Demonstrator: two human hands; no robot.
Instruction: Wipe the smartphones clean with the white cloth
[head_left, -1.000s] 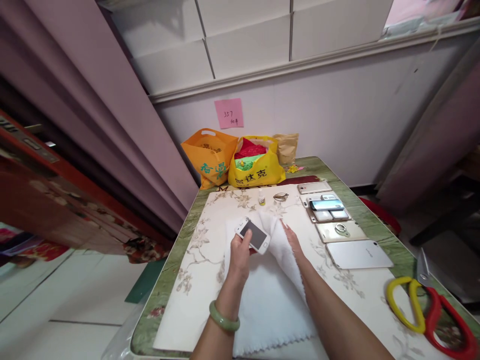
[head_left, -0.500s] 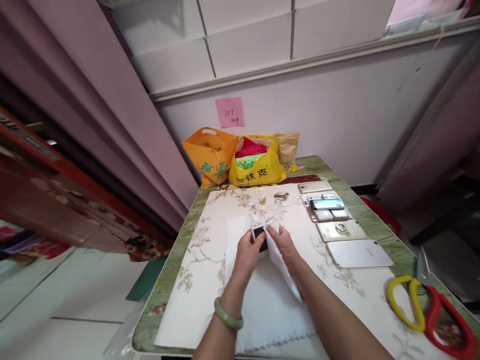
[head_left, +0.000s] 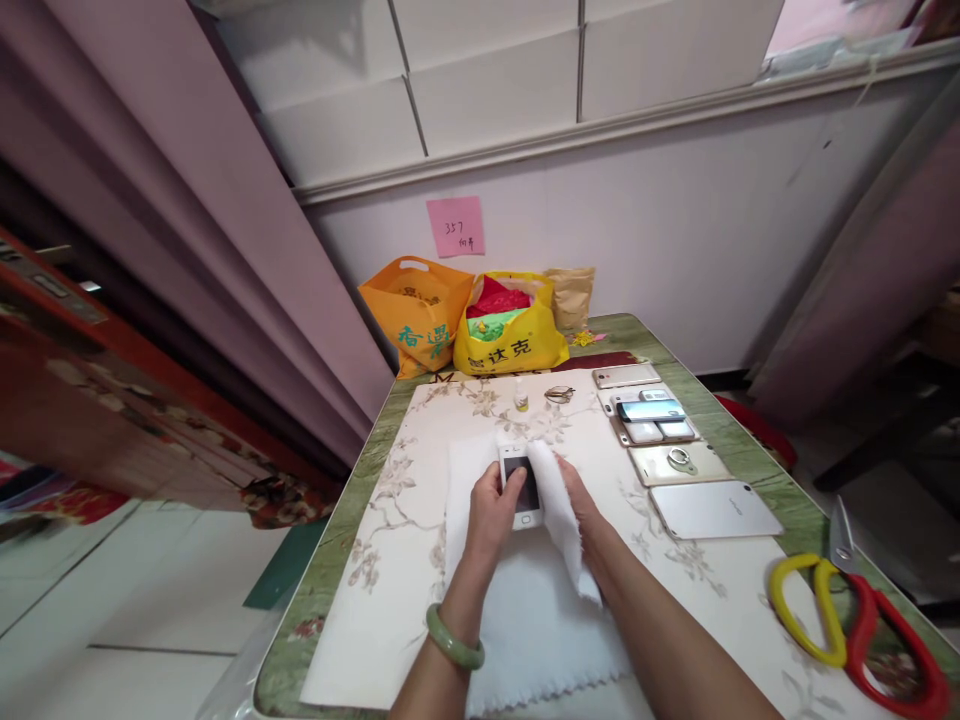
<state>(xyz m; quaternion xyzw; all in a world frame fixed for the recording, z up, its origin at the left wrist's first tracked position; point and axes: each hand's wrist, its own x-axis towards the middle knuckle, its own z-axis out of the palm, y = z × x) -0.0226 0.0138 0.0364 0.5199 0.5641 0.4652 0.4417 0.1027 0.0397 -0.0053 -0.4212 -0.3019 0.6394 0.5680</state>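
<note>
A white phone (head_left: 529, 495) with a dark screen is in my left hand (head_left: 491, 510), the thumb lying across its screen. My right hand (head_left: 579, 500) is closed on a white cloth (head_left: 553, 490) at the phone's right edge; the cloth covers most of those fingers. A larger white cloth (head_left: 540, 630) with a zigzag edge lies flat under both hands. Beyond them stand a small bottle (head_left: 521, 396) and a pair of glasses (head_left: 559, 394).
Several phones lie in a column on the right, the nearest a silver phone (head_left: 716, 509). Scissors (head_left: 844, 600) with yellow and red handles rest at the right edge. An orange bag (head_left: 420, 315), a yellow bag (head_left: 514, 345) and a brown paper pouch (head_left: 571, 297) stand at the back.
My right hand and the cloth have shifted to the phone's right side, uncovering more of its screen and its lower button. My left hand keeps its hold on the phone.
</note>
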